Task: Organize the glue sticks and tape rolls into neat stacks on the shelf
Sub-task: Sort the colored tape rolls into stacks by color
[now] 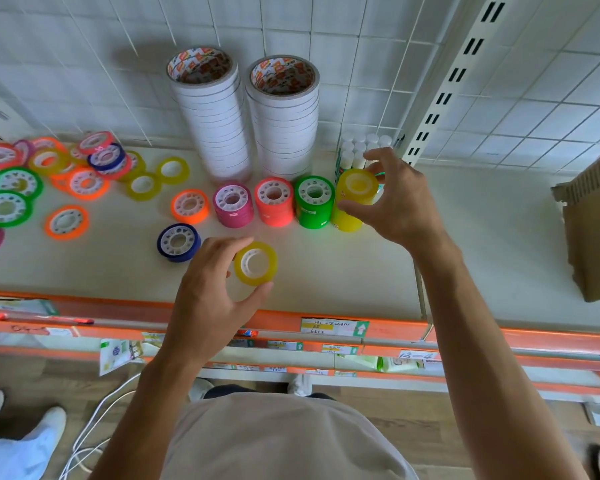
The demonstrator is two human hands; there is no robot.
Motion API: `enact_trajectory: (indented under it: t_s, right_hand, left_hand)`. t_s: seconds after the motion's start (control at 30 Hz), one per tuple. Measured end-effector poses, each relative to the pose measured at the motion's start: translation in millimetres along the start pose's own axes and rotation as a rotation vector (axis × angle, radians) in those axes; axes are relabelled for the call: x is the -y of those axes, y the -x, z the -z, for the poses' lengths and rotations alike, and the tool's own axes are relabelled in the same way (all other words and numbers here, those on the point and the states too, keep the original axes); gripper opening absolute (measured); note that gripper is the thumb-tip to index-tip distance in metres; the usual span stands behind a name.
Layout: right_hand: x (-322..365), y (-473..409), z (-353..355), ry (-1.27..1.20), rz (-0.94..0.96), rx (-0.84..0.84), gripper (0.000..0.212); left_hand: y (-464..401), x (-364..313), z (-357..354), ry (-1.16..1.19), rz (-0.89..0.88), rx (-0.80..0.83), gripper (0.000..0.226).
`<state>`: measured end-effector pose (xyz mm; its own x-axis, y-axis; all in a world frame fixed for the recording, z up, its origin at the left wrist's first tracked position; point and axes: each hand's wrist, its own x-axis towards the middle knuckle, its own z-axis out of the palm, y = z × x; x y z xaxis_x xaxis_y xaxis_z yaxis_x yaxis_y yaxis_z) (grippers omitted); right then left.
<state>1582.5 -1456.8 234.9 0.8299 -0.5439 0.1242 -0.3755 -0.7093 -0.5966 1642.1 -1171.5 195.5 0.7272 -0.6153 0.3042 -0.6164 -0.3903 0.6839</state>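
Yellow tape roll (256,263) pinched flat in our left hand (212,289); yellow stack (352,199) lies up-right of those fingers, our right hand (392,199) fingers curled round its top, nearer.

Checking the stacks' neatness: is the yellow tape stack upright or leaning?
Leaning: the yellow stack tilts right toward its top, where the right hand grips it.

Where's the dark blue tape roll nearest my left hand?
The dark blue tape roll lies on the shelf, just left of the left hand, in front of the orange roll.
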Motion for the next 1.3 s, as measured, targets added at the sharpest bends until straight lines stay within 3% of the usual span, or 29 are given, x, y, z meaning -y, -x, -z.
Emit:
enact_trajectory:
  t_s: [0.4, 0.57, 0.77, 1.3]
  right_hand:
    - [-4.0, -1.6, 1.9, -0.025, -0.005, 0.102, 0.078]
    - [0.8, -17.0, 18.4, 0.125, 0.086, 0.368, 0.090]
    - [16.1, -46.8, 39.7, 0.353, 0.187, 0.551, 0.076]
    - [31.4, -53.1, 38.1, 0.501, 0.223, 0.635, 0.078]
  left_hand:
    - [-2.3, -2.4, -0.4, -0.003, -0.008, 0.018, 0.057]
    - [-4.3, -4.5, 0.3, -0.008, -0.005, 0.032, 0.056]
    - [-4.6, -6.0, -2.4, -0.012, -0.005, 0.064, 0.054]
    - [-12.2, -18.8, -13.3, -0.006, -0.040, 0.111, 0.052]
